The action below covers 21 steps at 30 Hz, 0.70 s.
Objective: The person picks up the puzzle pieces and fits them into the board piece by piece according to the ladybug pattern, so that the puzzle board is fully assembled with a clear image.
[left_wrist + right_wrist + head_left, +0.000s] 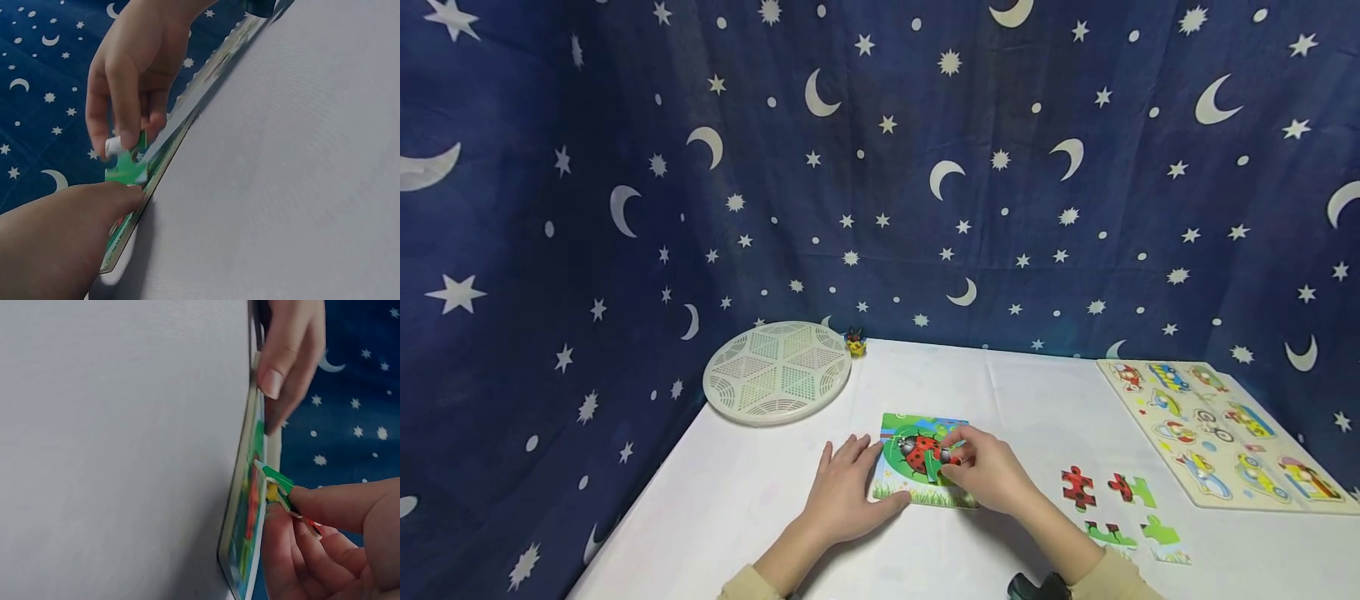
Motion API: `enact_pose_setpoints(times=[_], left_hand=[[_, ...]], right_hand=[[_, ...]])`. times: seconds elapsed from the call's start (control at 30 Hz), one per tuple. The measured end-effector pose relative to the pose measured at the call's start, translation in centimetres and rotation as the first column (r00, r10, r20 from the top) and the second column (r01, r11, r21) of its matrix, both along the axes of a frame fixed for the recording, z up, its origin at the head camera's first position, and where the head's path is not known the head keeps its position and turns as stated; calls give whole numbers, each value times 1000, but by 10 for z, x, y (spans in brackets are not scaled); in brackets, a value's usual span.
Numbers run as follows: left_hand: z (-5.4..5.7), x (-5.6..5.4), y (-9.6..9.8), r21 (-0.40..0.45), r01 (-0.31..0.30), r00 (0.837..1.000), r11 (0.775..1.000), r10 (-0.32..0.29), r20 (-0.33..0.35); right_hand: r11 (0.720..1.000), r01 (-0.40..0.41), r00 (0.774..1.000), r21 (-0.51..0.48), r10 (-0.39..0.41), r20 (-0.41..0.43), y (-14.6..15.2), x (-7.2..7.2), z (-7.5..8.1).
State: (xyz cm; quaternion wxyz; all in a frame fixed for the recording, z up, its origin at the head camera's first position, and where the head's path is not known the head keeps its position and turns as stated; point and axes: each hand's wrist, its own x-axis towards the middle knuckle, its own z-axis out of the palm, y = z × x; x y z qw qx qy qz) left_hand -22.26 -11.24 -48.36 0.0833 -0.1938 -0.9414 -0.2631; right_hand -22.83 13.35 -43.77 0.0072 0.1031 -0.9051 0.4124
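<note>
On the white table lies a square ladybug jigsaw board (891, 492). My left hand (846, 497) rests at its left side, fingers straight, with the thumb on its lower edge. Over the right part of the board, my right hand (990, 473) pinches a puzzle piece (933, 467) between thumb and fingers. In the left wrist view that piece (127, 169) looks green and is held tilted above the board near the left thumb. The right wrist view shows the piece (275, 477) edge-on, also tilted; whether it touches the board I cannot tell.
Several loose puzzle pieces (1078, 487) lie right of my right forearm. A wooden vehicle puzzle board (1217, 450) is at the far right. At the back left stand a round patterned board (778, 375) and a small toy figure (855, 342). A starry curtain (917, 208) hangs behind.
</note>
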Motion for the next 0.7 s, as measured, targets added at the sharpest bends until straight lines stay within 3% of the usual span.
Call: enact_pose_setpoints(times=[0.33,0.7], left_hand=[[-1,1,-2,9,1,1000,1000,-1,-2],[0,1,-1,14,8,1000,1000,-8,-28]], right_hand=[[993,-40,994,111,50,-93,-22,-13,-8],[984,-56,992,170,74,-101,-35,-23,-6]])
